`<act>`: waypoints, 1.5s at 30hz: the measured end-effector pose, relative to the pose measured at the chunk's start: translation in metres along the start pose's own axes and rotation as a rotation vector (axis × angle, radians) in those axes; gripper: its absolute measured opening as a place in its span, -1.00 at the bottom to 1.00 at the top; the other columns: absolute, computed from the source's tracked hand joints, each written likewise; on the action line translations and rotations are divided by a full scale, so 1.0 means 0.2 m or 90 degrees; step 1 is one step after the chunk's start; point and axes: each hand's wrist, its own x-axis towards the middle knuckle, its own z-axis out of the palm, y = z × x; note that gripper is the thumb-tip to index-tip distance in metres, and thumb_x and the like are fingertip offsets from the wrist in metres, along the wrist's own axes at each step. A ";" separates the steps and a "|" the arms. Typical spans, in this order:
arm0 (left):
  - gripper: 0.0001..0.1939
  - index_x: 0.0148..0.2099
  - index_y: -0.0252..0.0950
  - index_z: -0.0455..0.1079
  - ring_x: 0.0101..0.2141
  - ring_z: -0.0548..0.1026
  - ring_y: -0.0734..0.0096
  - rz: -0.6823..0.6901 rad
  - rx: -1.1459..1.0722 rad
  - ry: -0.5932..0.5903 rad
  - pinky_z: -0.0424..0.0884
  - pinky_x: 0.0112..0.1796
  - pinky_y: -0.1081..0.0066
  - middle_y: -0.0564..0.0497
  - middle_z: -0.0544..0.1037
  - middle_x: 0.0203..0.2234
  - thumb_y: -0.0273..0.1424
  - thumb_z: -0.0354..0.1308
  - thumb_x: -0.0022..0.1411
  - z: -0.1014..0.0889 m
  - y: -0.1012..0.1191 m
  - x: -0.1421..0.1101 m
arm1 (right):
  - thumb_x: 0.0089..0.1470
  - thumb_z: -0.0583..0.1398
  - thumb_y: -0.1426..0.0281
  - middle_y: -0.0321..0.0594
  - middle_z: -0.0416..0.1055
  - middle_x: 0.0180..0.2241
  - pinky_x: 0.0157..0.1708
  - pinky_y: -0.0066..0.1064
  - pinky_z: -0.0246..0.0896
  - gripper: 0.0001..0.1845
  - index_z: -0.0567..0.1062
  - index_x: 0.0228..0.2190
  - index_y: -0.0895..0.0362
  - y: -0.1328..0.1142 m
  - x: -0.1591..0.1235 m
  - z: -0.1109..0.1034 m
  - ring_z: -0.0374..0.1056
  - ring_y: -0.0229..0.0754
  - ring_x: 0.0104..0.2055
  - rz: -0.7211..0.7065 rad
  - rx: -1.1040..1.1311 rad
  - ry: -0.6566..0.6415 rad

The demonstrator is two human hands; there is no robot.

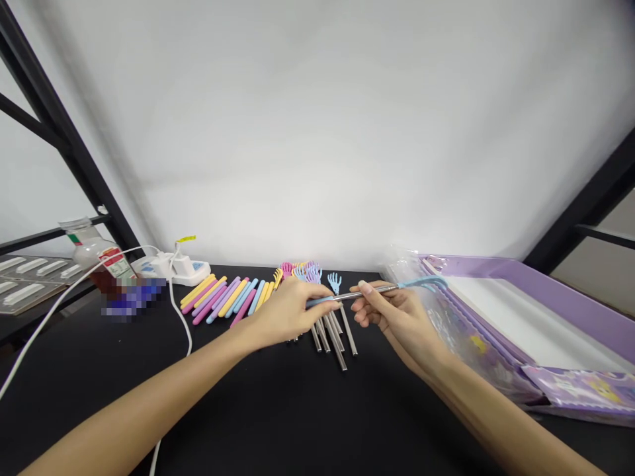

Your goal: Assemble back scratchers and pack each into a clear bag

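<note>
Both my hands hold one blue back scratcher level above the black table. My left hand is closed round its blue handle end. My right hand pinches the metal shaft near the blue claw head, which points right. Beneath my hands lie several bare metal rods. Behind them sit several small claw heads in pink, blue and purple. A row of several yellow, pink, purple and blue handles lies to the left.
A purple box with clear plastic bags stands at the right. A white power strip with a white cable and a bottle sit at the back left. Black shelf posts rise on both sides.
</note>
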 end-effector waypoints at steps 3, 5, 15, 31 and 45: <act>-0.61 -0.17 -0.35 0.49 -0.47 0.45 0.38 0.115 0.253 0.123 0.21 -0.44 0.41 -0.03 0.53 -0.50 -0.26 -0.10 0.49 0.08 -0.03 0.00 | -0.09 0.45 0.15 -0.17 0.53 -0.46 -0.41 -0.50 0.36 -0.62 0.62 -0.40 0.21 0.02 0.00 0.02 0.39 -0.31 -0.47 0.072 0.060 0.044; -0.63 -0.10 -0.34 0.48 -0.45 0.49 0.37 0.135 0.290 0.143 0.25 -0.42 0.41 -0.04 0.56 -0.45 -0.23 -0.10 0.49 0.09 -0.06 0.00 | -0.10 0.46 0.17 -0.16 0.53 -0.44 -0.38 -0.53 0.36 -0.62 0.64 -0.37 0.22 0.02 0.00 0.02 0.40 -0.32 -0.43 0.097 0.087 0.045; -0.63 -0.21 -0.31 0.46 -0.57 0.28 0.53 0.144 0.143 0.013 0.18 -0.46 0.46 0.12 0.40 -0.57 -0.19 -0.05 0.48 -0.11 -0.13 0.01 | -0.15 0.50 0.31 -0.24 0.45 -0.51 -0.53 -0.57 0.26 -0.69 0.66 -0.34 0.19 -0.14 0.05 -0.13 0.29 -0.36 -0.50 0.001 0.089 0.040; -0.71 -0.18 -0.36 0.47 -0.55 0.30 0.52 0.256 0.274 0.137 0.17 -0.50 0.44 0.09 0.42 -0.54 -0.31 -0.02 0.47 -0.12 -0.06 -0.01 | -0.08 0.47 0.27 -0.24 0.48 -0.50 -0.47 -0.59 0.32 -0.77 0.63 -0.42 0.16 -0.01 0.04 -0.06 0.35 -0.35 -0.46 -0.009 0.116 0.072; -0.60 -0.16 -0.32 0.51 -0.59 0.16 0.51 0.209 0.268 0.168 0.02 -0.55 0.43 0.10 0.26 -0.63 -0.20 -0.08 0.48 -0.03 -0.03 0.00 | -0.02 0.44 0.25 -0.22 0.49 -0.50 -0.48 -0.58 0.27 -0.75 0.60 -0.42 0.18 -0.02 0.02 -0.05 0.37 -0.34 -0.45 0.021 0.118 0.065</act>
